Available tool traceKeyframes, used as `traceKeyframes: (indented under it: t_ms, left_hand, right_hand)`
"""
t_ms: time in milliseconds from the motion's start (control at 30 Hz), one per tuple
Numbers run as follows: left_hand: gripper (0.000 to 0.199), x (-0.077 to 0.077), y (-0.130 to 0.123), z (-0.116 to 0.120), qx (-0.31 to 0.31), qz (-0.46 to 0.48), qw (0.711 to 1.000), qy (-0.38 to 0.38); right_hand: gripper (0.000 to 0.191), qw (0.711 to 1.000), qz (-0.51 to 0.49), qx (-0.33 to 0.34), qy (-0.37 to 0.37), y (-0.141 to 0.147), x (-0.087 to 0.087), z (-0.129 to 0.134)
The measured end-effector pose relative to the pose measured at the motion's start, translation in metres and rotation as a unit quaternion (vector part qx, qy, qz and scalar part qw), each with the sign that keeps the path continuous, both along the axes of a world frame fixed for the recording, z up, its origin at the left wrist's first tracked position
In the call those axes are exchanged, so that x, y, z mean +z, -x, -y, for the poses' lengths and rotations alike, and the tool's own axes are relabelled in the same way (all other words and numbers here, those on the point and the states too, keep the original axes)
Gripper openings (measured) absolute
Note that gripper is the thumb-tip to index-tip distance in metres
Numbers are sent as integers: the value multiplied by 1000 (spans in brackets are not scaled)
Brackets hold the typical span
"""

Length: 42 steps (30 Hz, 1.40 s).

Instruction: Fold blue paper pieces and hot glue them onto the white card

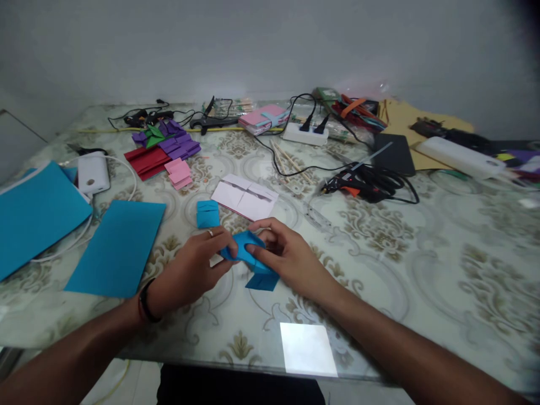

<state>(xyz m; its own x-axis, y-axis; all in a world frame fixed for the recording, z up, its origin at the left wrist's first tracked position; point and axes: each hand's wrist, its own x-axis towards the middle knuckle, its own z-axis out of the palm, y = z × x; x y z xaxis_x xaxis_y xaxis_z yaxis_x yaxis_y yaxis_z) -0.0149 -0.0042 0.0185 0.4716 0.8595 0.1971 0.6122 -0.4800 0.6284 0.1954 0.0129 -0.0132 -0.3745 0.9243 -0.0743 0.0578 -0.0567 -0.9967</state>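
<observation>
Between my two hands is a small piece of blue folded paper (248, 247), held a little above the table near its front. My left hand (202, 256), with a ring and a dark wristband, pinches its left end. On the other side, my right hand (284, 250) grips it with the thumb on top and the fingers behind. Another blue paper strip (262, 281) shows just below the held piece; whether the two are joined I cannot tell. A small folded blue square (207, 214) lies beyond my left hand, beside a white folded paper (244, 196) with dark markings.
Blue sheets (120, 247) lie at the left near a white power bank (93, 171) and its cable. Red (147, 162), purple (179, 145) and pink (179, 172) folded papers sit behind. A glue gun (354, 183), a power strip (304, 134) and sticks (291, 157) occupy the back and right.
</observation>
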Motion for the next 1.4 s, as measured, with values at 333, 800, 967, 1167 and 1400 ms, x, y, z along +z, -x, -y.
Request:
traceKeyframes:
  t_ms: [333, 800, 967, 1167, 1400]
  left_hand:
    - [22, -1, 2, -1, 15, 92, 996, 12]
    - [20, -3, 1, 1, 28, 70, 995, -59]
    - [21, -2, 2, 0, 22, 71, 996, -58]
    - [24, 0, 3, 1, 8, 81, 995, -56]
    - [39, -3, -2, 4, 28, 135, 990, -40]
  right_hand:
    - [32, 995, -70, 34, 68, -2, 6, 2]
    - [22, 986, -49, 113, 109, -2, 3, 2]
    - [30, 988, -45, 127, 78, -4, 4, 2]
    - [37, 992, -42, 96, 76, -1, 6, 4]
    - [37, 988, -58, 91, 111, 1, 7, 5]
